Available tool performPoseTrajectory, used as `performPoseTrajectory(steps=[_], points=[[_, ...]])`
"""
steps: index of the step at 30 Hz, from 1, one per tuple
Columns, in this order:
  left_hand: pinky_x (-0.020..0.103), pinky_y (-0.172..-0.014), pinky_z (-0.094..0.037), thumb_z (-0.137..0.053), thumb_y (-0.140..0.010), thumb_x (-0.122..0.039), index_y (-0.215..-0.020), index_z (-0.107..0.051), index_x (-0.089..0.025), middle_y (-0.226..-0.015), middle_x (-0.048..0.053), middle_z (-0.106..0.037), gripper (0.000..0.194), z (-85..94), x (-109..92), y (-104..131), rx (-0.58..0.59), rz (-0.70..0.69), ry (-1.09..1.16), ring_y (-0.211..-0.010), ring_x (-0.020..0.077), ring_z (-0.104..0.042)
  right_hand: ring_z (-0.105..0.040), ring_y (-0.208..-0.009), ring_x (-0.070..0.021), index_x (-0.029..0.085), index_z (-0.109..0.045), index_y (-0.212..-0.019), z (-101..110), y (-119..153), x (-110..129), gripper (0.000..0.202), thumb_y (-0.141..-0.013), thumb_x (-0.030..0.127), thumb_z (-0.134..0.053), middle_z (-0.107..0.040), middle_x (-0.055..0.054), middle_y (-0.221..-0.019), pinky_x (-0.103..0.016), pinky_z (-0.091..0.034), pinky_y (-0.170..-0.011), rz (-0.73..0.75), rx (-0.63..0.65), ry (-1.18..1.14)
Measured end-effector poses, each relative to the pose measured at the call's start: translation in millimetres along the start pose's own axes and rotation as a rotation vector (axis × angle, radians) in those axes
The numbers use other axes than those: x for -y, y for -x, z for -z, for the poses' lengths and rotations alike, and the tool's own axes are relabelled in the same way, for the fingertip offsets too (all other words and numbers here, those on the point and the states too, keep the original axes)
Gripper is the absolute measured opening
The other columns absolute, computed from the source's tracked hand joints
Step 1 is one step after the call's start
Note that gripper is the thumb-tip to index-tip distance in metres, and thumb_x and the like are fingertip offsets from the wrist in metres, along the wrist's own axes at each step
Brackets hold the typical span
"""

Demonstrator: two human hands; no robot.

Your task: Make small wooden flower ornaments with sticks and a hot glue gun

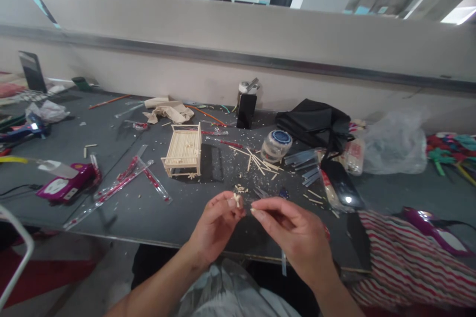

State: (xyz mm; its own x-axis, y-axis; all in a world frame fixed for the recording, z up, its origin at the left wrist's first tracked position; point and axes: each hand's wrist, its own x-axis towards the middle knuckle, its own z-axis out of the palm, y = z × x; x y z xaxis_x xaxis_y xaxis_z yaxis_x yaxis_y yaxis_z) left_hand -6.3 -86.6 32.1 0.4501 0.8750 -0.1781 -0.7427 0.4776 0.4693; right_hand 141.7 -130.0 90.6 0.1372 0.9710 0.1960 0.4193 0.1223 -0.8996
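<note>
My left hand (222, 223) pinches a small pale wooden piece (237, 200) made of short bits joined together, with thumb and fingertips. Close beside it, my right hand (295, 230) holds a tiny pale wooden bit (253, 209) between thumb and forefinger. The two pieces are a short way apart. Beyond my hands lies a little heap of cut wooden bits (241, 188). A miniature bed made of wooden sticks (182, 146) stands farther off to the left, with small flower-like pieces on it and by its foot.
Loose wooden sticks (258, 161) lie near a clear jar with a blue lid (277, 145). A phone (246, 111) leans upright at the back. Glue sticks (311, 176), another phone (341, 185) and striped cloth (412, 257) are on the right. Plastic wrappers (107, 193) and a purple device (67, 183) are left.
</note>
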Motion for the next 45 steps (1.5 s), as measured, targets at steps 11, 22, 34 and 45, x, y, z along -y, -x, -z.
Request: performPoseTrajectory(steps=[11, 22, 34, 45], points=[[0.023, -0.074, -0.044, -0.074, -0.073, -0.015, -0.076, -0.070, -0.012, -0.072, 0.001, -0.066, 0.006, -7.4, 0.3, 5.4, 0.017, 0.011, -0.066, -0.069, 0.0093, -0.057, -0.058, -0.064, -0.0103, 0.024, -0.069, -0.078, -4.0, -4.0, 6.3, 0.009, -0.087, 0.025, -0.066, -0.069, 0.003, -0.076, -0.021, -0.043, -0.055, 0.140, 0.034, 0.100], [0.024, -0.074, -0.043, -0.077, -0.069, -0.017, -0.073, -0.071, -0.013, -0.070, 0.001, -0.067, 0.008, -13.6, -2.4, 9.1, 0.028, 0.029, -0.110, -0.067, 0.0103, -0.057, -0.060, -0.065, -0.0112, 0.024, -0.070, -0.077, -3.8, -5.6, 2.6, 0.010, -0.085, 0.030, -0.067, -0.069, 0.004, -0.075, -0.021, -0.044, -0.060, 0.015, 0.099, 0.013], [0.024, -0.075, -0.042, -0.077, -0.070, -0.018, -0.074, -0.071, -0.015, -0.075, 0.001, -0.067, 0.008, -8.8, -1.5, 7.8, 0.047, 0.005, -0.169, -0.072, 0.0113, -0.057, -0.060, -0.066, -0.0136, 0.023, -0.070, -0.076, -3.1, -4.6, 2.8, 0.014, -0.084, 0.035, -0.067, -0.069, 0.002, -0.073, -0.023, -0.044, -0.060, -0.059, 0.134, 0.024], [0.024, -0.076, -0.041, -0.080, -0.068, -0.018, -0.074, -0.071, -0.015, -0.079, 0.001, -0.068, 0.010, -5.5, -4.8, 6.6, 0.053, -0.034, -0.234, -0.075, 0.0114, -0.056, -0.060, -0.064, -0.0147, 0.023, -0.070, -0.077, -2.7, -3.5, 2.0, 0.020, -0.082, 0.041, -0.067, -0.069, 0.001, -0.071, -0.024, -0.045, -0.060, -0.134, 0.156, 0.002]])
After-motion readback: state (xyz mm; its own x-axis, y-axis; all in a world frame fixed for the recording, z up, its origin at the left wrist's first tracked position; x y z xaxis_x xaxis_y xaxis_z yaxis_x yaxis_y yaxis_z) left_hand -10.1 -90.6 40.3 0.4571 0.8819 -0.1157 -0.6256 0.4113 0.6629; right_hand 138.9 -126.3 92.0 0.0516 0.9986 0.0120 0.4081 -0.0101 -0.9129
